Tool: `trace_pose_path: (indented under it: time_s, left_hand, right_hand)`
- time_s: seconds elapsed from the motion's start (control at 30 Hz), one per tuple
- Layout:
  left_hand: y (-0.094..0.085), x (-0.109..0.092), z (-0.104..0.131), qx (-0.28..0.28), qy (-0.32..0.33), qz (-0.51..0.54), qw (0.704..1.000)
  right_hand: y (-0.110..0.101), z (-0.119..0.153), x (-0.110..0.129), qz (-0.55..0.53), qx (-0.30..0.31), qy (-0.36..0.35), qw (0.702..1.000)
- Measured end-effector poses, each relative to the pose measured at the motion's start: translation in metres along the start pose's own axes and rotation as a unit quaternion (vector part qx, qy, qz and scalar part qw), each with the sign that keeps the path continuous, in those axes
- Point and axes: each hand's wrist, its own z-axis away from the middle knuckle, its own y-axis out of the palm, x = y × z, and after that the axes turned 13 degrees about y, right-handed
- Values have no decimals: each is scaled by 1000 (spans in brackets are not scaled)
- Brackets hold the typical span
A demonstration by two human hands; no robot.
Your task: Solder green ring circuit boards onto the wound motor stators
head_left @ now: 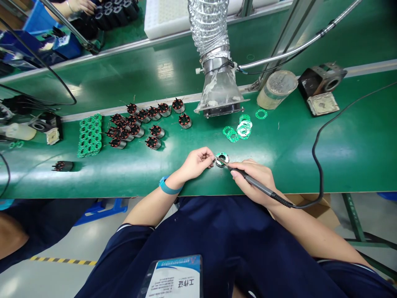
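My right hand (254,178) grips a soldering iron (256,183) like a pen, its tip at a round green-and-white circuit board (222,159) on the bench before me. The board seems to sit on a motor stator, mostly hidden beneath it. My left hand (200,160) is closed at the left edge of this board, fingertips pinched together. Whether they hold a thin wire or the part's rim is too small to make out. Beyond my hands lies a loose pile of green ring-shaped circuit boards (244,128).
Several copper-wound stators (136,130) stand left of a fume duct (218,82). A green board panel (89,135) lies beside them. At the back right are a jar (277,89) and a soldering iron stand (322,89). Another person's hand (81,6) shows at top left.
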Motion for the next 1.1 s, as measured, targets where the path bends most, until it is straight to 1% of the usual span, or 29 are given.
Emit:
trace_pose_path:
  time_s: [0.13, 0.23, 0.37, 0.5, 0.6, 0.67, 0.73, 0.77, 0.8, 0.87, 0.9, 0.97, 1.03, 1.1]
  left_hand:
    - [0, -1, 0, 0, -2, -3, 1000]
    - [0, -3, -1, 3, -2, -10, 1000]
    - [-1, -5, -2, 11, -9, -15, 1000]
    - [-1, -9, -4, 15, -38, 1, 999]
    - [1, -13, -5, -1, -97, 38, 995]
    - [1, -15, -6, 2, -166, 82, 983]
    - [-3, -14, -9, 27, -250, 141, 957]
    - [-6, -13, -11, 40, -287, 173, 941]
    - [-9, -12, -13, 51, -314, 202, 926]
    - [-16, -10, -18, 68, -340, 248, 905]
    - [-19, -10, -20, 75, -341, 259, 901]
    - [-22, -10, -22, 85, -327, 247, 908]
    - [-21, -13, -21, 87, -297, 189, 932]
    - [-17, -15, -18, 82, -237, 108, 962]
  right_hand:
    - [-4, -1, 0, -16, -27, 1, 1000]
    - [-10, -6, -4, -10, -40, 9, 999]
    - [-16, -22, -16, -2, -2, 7, 1000]
    - [-12, -40, -26, 13, 33, -10, 999]
    - [-2, -46, -33, 48, 55, -37, 997]
    - [5, -45, -38, 57, 93, -45, 993]
    - [12, -42, -45, 52, 121, -47, 990]
    - [15, -41, -49, 42, 122, -38, 991]
    - [17, -40, -53, 32, 121, -32, 992]
    - [20, -40, -57, 22, 110, -19, 994]
    - [21, -40, -58, 20, 109, -13, 994]
    - [21, -40, -57, 15, 109, -5, 994]
    - [21, -39, -56, 11, 108, 2, 994]
    - [22, -39, -55, 8, 101, 8, 995]
